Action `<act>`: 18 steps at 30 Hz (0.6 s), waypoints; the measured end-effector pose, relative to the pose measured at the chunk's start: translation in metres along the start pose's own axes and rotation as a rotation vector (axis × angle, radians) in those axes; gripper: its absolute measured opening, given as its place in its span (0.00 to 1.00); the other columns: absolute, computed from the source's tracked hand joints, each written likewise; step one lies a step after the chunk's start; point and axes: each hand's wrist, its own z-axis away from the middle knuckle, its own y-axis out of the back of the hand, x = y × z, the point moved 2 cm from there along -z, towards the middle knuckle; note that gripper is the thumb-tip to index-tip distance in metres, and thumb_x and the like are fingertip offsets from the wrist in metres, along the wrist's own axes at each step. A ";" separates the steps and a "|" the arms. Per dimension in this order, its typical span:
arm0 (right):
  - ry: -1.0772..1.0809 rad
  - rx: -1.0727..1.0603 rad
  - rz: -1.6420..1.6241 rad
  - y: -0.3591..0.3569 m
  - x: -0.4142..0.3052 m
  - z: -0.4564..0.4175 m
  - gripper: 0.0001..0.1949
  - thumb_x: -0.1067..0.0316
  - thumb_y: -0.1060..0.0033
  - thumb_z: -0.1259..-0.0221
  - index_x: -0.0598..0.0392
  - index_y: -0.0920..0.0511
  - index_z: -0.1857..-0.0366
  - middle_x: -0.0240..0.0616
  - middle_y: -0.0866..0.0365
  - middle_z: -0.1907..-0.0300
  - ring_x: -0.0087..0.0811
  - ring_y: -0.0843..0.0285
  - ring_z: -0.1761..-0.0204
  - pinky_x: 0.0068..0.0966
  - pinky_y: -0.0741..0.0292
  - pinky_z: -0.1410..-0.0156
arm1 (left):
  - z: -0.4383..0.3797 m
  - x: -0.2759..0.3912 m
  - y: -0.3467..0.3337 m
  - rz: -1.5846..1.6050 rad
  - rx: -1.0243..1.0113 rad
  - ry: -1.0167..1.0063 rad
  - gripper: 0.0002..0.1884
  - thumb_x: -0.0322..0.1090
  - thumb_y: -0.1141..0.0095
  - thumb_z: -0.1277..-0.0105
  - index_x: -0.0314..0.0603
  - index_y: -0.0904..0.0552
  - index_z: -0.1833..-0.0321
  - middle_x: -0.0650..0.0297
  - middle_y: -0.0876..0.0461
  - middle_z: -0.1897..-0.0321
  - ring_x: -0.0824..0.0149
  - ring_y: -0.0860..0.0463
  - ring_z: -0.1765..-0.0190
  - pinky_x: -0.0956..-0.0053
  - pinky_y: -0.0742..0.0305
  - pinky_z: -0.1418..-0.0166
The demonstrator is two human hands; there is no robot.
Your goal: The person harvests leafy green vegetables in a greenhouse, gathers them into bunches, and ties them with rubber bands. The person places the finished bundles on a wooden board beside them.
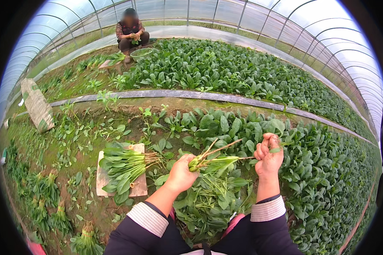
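My left hand (183,172) is closed around a few spinach plants (207,159), their pale roots pointing up and to the right. Just right of these roots, my right hand (269,156) pinches a loose green leaf (277,126) between its fingers. A heap of loose leaves and stems (207,204) lies on the ground below my hands, between my feet. To the left, a pile of spinach (124,169) rests on a small wooden board (138,188), roots facing right. My left palm and the stems inside it are hidden.
Tied spinach bundles (60,218) stand at the lower left. Growing spinach (325,178) fills the right side. A grey strip (178,93) crosses behind, with a sack (36,105) at its left end. Beyond it a person (131,32) squats by a green basket (141,53).
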 end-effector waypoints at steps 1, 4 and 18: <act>0.043 0.005 0.050 0.007 0.000 -0.005 0.12 0.61 0.61 0.28 0.55 0.27 0.64 0.22 0.48 0.86 0.16 0.57 0.87 0.18 0.56 0.82 | -0.002 -0.008 0.002 0.053 0.040 0.056 0.16 0.22 0.39 0.48 0.38 0.24 0.55 0.64 0.22 0.63 0.71 0.24 0.59 0.77 0.28 0.53; -0.177 0.016 0.559 0.038 0.020 -0.018 0.12 0.57 0.49 0.35 0.56 0.26 0.63 0.28 0.34 0.84 0.21 0.41 0.85 0.20 0.43 0.80 | -0.007 -0.023 0.014 0.248 0.151 0.173 0.14 0.24 0.40 0.49 0.38 0.24 0.57 0.61 0.21 0.65 0.65 0.21 0.62 0.74 0.27 0.53; -0.515 -0.299 0.399 0.007 0.065 0.011 0.12 0.71 0.44 0.37 0.60 0.30 0.53 0.38 0.20 0.72 0.23 0.27 0.82 0.18 0.28 0.76 | -0.004 0.011 0.008 -0.298 0.228 -0.311 0.17 0.21 0.41 0.56 0.38 0.24 0.60 0.53 0.24 0.61 0.49 0.23 0.59 0.63 0.26 0.54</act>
